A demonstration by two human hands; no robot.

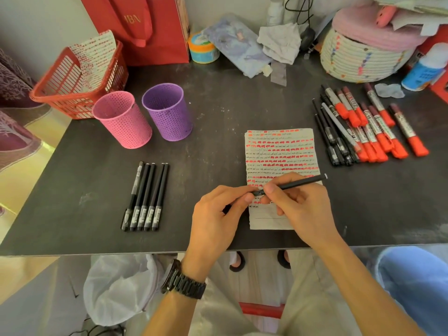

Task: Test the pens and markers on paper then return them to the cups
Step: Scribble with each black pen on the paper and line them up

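Dark table bearing a lined paper filled with red and black test marks. Left hand and right hand meet over the paper's lower part. Pink cup and purple cup stand upright, far left. Black pen, held by both hands: long axis runs lower left to upper right, white-tipped end pointing right. Left thumb and forefinger pinch its left end; right fingers curl round the barrel beside them.

both hands curled, fingertips meeting.
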